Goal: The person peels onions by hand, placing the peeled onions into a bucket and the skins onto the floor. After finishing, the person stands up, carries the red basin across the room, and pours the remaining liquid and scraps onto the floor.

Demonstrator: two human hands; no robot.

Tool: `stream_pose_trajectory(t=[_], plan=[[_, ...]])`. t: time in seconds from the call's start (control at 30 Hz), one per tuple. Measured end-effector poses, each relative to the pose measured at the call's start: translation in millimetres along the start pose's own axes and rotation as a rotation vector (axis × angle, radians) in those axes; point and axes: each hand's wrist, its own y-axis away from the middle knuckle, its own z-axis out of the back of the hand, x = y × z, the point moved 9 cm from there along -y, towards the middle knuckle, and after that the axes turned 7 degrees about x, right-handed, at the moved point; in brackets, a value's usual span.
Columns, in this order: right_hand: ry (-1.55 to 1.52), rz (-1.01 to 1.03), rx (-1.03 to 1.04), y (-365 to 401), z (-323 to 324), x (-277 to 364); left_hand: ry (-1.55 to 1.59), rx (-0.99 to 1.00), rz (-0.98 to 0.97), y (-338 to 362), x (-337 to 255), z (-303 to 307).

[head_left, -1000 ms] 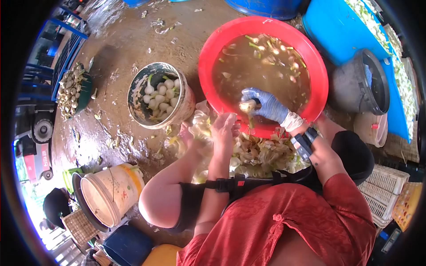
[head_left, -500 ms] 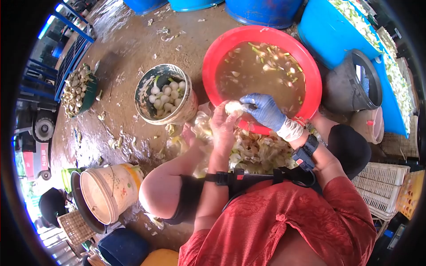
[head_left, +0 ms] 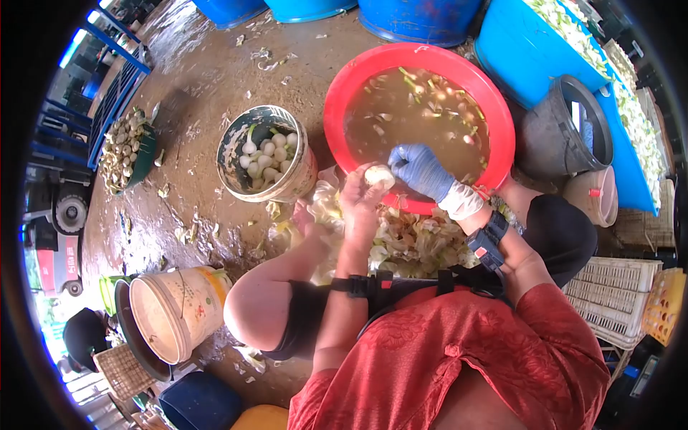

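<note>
A pale, round bulb (head_left: pixel 379 176) is held in my bare left hand (head_left: pixel 360 198), above the near left rim of the red tub (head_left: pixel 349 76). Just to its right my right hand (head_left: pixel 423 172), in a blue glove with a white cuff, is closed; whatever its fingers hold is too hidden to make out. Brown water in the tub carries floating bulbs and green bits. A heap of peeled skins (head_left: pixel 416 240) lies below the hands. Left of the tub, a bucket (head_left: pixel 304 168) contains several white bulbs (head_left: pixel 269 159).
A green container of untrimmed bulbs (head_left: pixel 145 158) stands at the left. A cream bucket (head_left: pixel 161 312) lies tilted at the lower left. On the right are a dark grey bucket (head_left: pixel 548 136), blue tubs of white pieces and a white crate (head_left: pixel 609 297).
My right hand has drawn slightly up from the bulb and its fingers have curled in. My left hand still holds the bulb in nearly the same place.
</note>
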Motion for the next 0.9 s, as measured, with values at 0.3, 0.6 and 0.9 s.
stream_pose_trajectory(t=[0.3,0.6,0.9], plan=[[-0.564,-0.277,-0.037,8,6,-38,0.259,0.085,-0.049,-3,-2,-5],[-0.495,0.076,-0.052,5,-7,-3,0.159,-0.064,-0.049,0,10,4],[-0.593,-0.264,0.079,-3,-31,-23,-0.175,-0.135,-0.051,4,5,4]])
